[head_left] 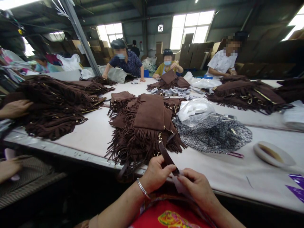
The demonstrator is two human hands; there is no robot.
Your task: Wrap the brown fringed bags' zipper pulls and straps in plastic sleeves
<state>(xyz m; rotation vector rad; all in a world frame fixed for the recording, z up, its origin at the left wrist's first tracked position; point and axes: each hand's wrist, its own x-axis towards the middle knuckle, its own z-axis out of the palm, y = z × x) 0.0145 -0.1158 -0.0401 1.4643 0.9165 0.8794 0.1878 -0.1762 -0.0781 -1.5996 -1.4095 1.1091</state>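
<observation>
1. Your brown strap point(165, 154) lies straight ahead of your hands, its long axis slanting from the gold clasp point(160, 136) at the far end down toward you and to the right.
2. Your left hand point(158, 172) is the nearer one to the clasp; it is closed in a pinch around the strap's lower part, thumb on top.
3. Your right hand point(198, 186) sits just beside the strap's near end, thumb and fingers pinched on a thin white sheet point(180, 185). Whether those fingertips also grip the strap itself, you cannot tell from here.
4. Beyond the clasp, the fringed brown bag point(149, 112) lies on top of a heap of similar ones on the desk point(87, 136), its flat panel facing up and its fringe spreading toward you.
5. The strap bridges the gap between bag and hands, which are close together over the desk's near edge.
6. To the right of the bag is a black-and-white patterned cloth point(213, 134); farther right, a roll of tape point(259, 148).
</observation>
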